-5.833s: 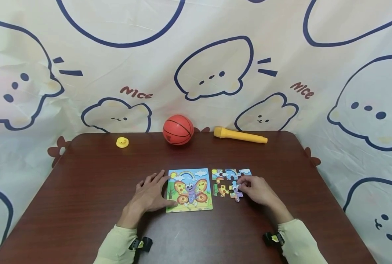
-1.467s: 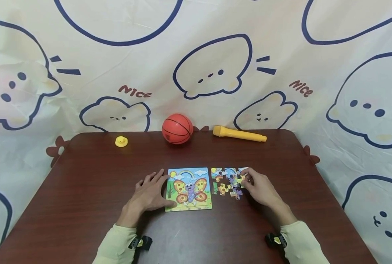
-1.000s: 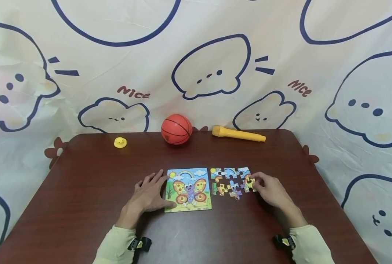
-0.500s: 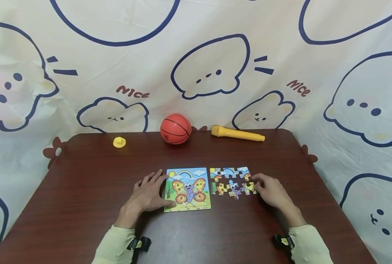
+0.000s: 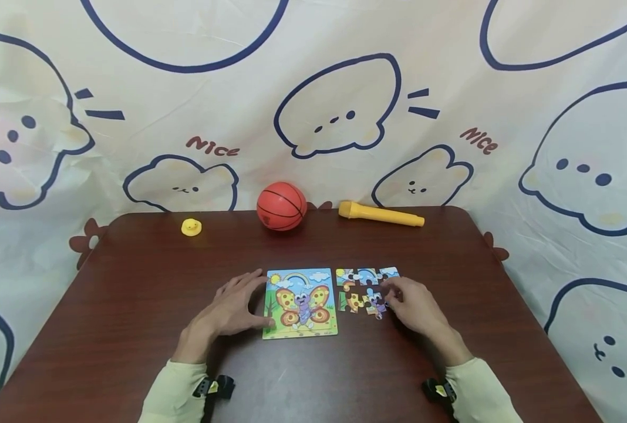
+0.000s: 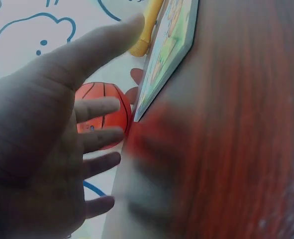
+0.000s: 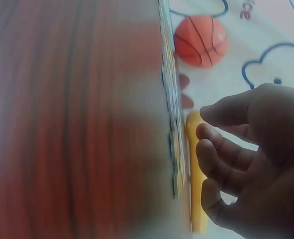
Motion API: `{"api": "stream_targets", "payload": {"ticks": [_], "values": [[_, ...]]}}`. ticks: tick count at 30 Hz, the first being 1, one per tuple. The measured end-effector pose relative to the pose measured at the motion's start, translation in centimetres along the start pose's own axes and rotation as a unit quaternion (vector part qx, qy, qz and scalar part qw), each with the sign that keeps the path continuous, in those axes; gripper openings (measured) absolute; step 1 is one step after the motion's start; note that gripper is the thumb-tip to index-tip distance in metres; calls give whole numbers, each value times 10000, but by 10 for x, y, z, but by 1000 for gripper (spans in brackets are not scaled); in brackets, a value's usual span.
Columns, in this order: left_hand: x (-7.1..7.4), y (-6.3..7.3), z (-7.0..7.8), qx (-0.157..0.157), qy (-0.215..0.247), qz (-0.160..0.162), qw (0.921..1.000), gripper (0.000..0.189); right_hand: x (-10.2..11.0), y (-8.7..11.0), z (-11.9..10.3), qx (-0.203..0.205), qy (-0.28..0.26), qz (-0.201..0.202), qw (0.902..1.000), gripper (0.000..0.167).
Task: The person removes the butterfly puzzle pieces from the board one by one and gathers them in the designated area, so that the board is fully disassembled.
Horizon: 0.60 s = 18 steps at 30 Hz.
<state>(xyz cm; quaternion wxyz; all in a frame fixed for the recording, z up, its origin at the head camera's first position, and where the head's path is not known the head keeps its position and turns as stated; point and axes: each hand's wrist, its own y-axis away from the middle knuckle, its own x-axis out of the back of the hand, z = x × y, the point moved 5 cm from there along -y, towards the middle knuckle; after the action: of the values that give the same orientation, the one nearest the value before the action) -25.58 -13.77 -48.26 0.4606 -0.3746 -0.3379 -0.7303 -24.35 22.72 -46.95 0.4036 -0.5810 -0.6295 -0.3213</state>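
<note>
A square butterfly puzzle board (image 5: 300, 304) lies flat at the table's middle. My left hand (image 5: 228, 306) is spread at the board's left edge, its fingers straight and thumb stretched apart; the left wrist view shows nothing in that palm. Right of the board, loose jigsaw pieces sit in two rows: a rainbow piece (image 5: 368, 276) and a sun piece (image 5: 344, 275) above, a purple body piece (image 5: 375, 298) below. My right hand (image 5: 416, 305) hovers low at their right end, covering the yellow wing piece. Its fingers are loosely bent, with nothing between them in the right wrist view.
Along the far edge of the brown table (image 5: 292, 382) stand a yellow toy duck (image 5: 191, 227), a small red basketball (image 5: 281, 206) and a yellow toy microphone (image 5: 381, 214). A cartoon-printed cloth (image 5: 260, 129) hangs behind and at the sides.
The right hand brought the yellow wing piece to the lower row's right end and let go, then shifted left over the pieces. The left hand has drawn slightly left off the board.
</note>
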Motion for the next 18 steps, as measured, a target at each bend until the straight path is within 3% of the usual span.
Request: {"api": "stream_targets", "payload": {"ticks": [4,12,18], "values": [[0,1,5,-165,48,-78,9998,97,-8,-3,-22,253,-156,13,9996,17],[-3,3,6,-283,-280,-180,9990,104,-26,-7,-66,970,-237,61,9950,15],[-5,2,7,-372,-515,-210,9978,102,-39,-10,-100,1418,-87,-171,9897,19]]}}
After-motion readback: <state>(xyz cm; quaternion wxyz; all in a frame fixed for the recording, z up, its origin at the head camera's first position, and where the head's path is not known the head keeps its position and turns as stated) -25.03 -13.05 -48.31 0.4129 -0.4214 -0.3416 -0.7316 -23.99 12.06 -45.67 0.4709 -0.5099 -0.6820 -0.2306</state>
